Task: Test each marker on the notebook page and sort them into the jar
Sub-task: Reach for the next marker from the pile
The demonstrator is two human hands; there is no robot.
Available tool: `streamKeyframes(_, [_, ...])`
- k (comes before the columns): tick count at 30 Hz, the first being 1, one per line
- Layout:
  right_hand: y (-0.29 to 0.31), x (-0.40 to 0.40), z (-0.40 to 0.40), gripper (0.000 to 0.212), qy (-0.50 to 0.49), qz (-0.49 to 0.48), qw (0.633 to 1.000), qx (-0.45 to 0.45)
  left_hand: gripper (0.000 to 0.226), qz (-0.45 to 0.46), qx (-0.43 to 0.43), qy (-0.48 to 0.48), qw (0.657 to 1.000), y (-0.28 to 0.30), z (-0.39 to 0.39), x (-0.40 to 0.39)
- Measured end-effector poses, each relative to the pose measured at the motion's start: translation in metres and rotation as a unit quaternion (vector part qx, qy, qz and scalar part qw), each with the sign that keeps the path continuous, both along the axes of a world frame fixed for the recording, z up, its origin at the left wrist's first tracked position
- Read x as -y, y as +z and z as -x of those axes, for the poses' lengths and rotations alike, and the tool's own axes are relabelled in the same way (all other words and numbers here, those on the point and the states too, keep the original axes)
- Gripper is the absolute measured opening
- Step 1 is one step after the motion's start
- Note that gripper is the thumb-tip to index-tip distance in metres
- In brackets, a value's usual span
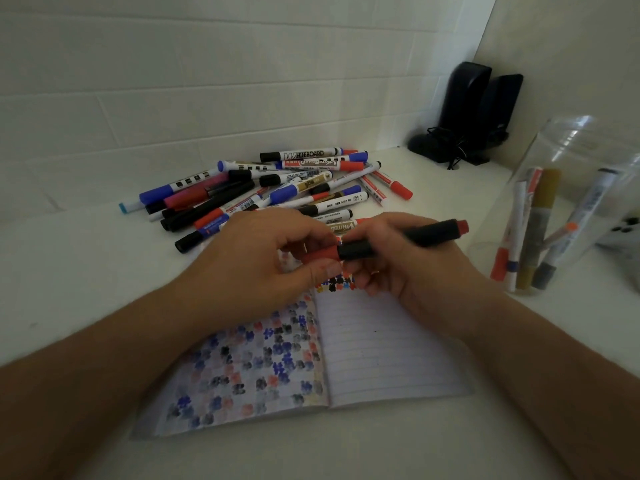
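Observation:
Both hands meet above the open notebook. My right hand grips the black barrel of a marker with a red end. My left hand pinches its red cap at the other end. The notebook's left page is covered in red, blue and black test blots, and the right page is lined with a few blots at its top. A pile of markers lies behind the hands. At the right stands a clear jar holding several markers.
Two black speakers with a tangled cable stand in the back right corner against the tiled wall. A second clear container sits at the right edge beside the jar. The white tabletop spreads left of the notebook.

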State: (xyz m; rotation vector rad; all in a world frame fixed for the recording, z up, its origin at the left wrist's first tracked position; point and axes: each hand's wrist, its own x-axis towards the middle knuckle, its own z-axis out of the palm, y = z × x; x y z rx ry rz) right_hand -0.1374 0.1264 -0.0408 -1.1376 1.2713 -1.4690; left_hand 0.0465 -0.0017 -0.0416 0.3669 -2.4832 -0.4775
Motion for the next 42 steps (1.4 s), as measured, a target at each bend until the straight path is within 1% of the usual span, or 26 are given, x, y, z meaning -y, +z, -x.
streamKeyframes(2, [0.004, -0.002, 0.004, 0.055, 0.046, -0.013, 0.993, 0.106, 0.028, -0.032, -0.017, 0.010, 0.999, 0.000, -0.001, 0.000])
streamKeyframes(3, [0.005, -0.003, 0.006, 0.058, 0.058, -0.017, 0.990, 0.127, 0.025, -0.050, -0.019, 0.007, 0.999, 0.000, -0.002, 0.000])
streamKeyframes(4, [0.006, -0.003, 0.007, 0.056, 0.056, -0.018, 0.990, 0.125, 0.023, -0.062, -0.014, 0.000, 0.998, 0.000, -0.002, 0.000])
streamKeyframes(5, [0.007, -0.004, 0.007, 0.049, 0.037, -0.017, 0.993, 0.109, 0.022, -0.068, -0.007, -0.008, 0.998, -0.001, -0.002, -0.001])
streamKeyframes(7, [0.008, -0.004, 0.005, 0.029, -0.020, 0.001, 0.997, 0.070, 0.021, -0.083, 0.001, -0.018, 0.996, -0.002, -0.003, -0.003])
streamKeyframes(8, [0.010, -0.004, 0.004, 0.027, -0.045, 0.017, 0.998, 0.050, 0.020, -0.096, -0.003, -0.015, 0.995, -0.002, -0.003, -0.003])
streamKeyframes(9, [0.010, -0.005, 0.005, 0.029, -0.069, 0.033, 0.997, 0.017, 0.021, -0.113, -0.010, -0.010, 0.993, -0.001, -0.004, -0.003])
streamKeyframes(10, [0.010, -0.006, 0.007, 0.030, -0.097, 0.044, 0.993, -0.042, 0.022, -0.131, -0.015, -0.004, 0.991, -0.001, -0.004, -0.004])
streamKeyframes(12, [0.008, -0.007, 0.010, 0.025, -0.144, 0.050, 0.967, -0.205, 0.023, -0.156, -0.013, -0.002, 0.988, 0.001, -0.005, -0.005])
streamKeyframes(13, [0.006, -0.008, 0.011, 0.022, -0.150, 0.051, 0.952, -0.263, 0.024, -0.164, -0.008, -0.003, 0.986, 0.001, -0.005, -0.006])
streamKeyframes(14, [0.005, -0.008, 0.010, 0.020, -0.148, 0.052, 0.943, -0.294, 0.026, -0.173, -0.003, -0.005, 0.985, 0.002, -0.005, -0.007])
streamKeyframes(15, [0.005, -0.008, 0.008, 0.019, -0.142, 0.051, 0.941, -0.304, 0.029, -0.184, 0.003, -0.006, 0.983, 0.002, -0.006, -0.006])
streamKeyframes(18, [0.004, -0.006, 0.004, 0.018, -0.127, 0.029, 0.944, -0.303, 0.031, -0.204, 0.011, -0.009, 0.979, 0.001, -0.008, -0.004])
streamKeyframes(21, [0.003, -0.004, 0.001, 0.024, -0.114, 0.004, 0.953, -0.281, 0.031, -0.179, 0.006, -0.012, 0.984, 0.000, -0.009, -0.002])
streamKeyframes(25, [0.003, -0.004, -0.002, 0.026, -0.101, 0.009, 0.963, -0.249, 0.029, -0.161, -0.008, -0.012, 0.987, -0.002, -0.008, -0.002])
streamKeyframes(28, [0.000, -0.005, -0.004, 0.020, -0.097, 0.015, 0.966, -0.241, 0.029, -0.145, -0.013, -0.015, 0.989, -0.003, -0.008, -0.002])
streamKeyframes(32, [0.002, -0.007, -0.002, 0.003, -0.078, 0.006, 0.967, -0.243, 0.030, -0.145, -0.004, -0.015, 0.989, -0.001, -0.009, 0.000])
streamKeyframes(35, [0.012, -0.011, 0.001, 0.022, -0.096, 0.048, 0.962, -0.250, 0.028, -0.145, -0.007, -0.010, 0.989, -0.001, -0.006, 0.001])
streamKeyframes(36, [0.017, -0.014, 0.002, 0.026, -0.117, 0.069, 0.958, -0.254, 0.025, -0.134, 0.006, -0.017, 0.991, -0.002, -0.004, 0.001])
streamKeyframes(38, [0.024, -0.017, 0.001, 0.032, -0.151, 0.102, 0.957, -0.224, 0.024, -0.097, 0.049, -0.045, 0.993, -0.005, -0.002, 0.000])
streamKeyframes(40, [0.031, -0.021, 0.001, 0.040, -0.179, 0.116, 0.951, -0.224, 0.037, -0.027, 0.093, -0.090, 0.991, -0.007, 0.000, -0.001])
streamKeyframes(42, [0.041, -0.027, 0.002, 0.046, -0.207, 0.130, 0.933, -0.264, 0.049, 0.013, 0.126, -0.117, 0.985, -0.009, 0.001, -0.003])
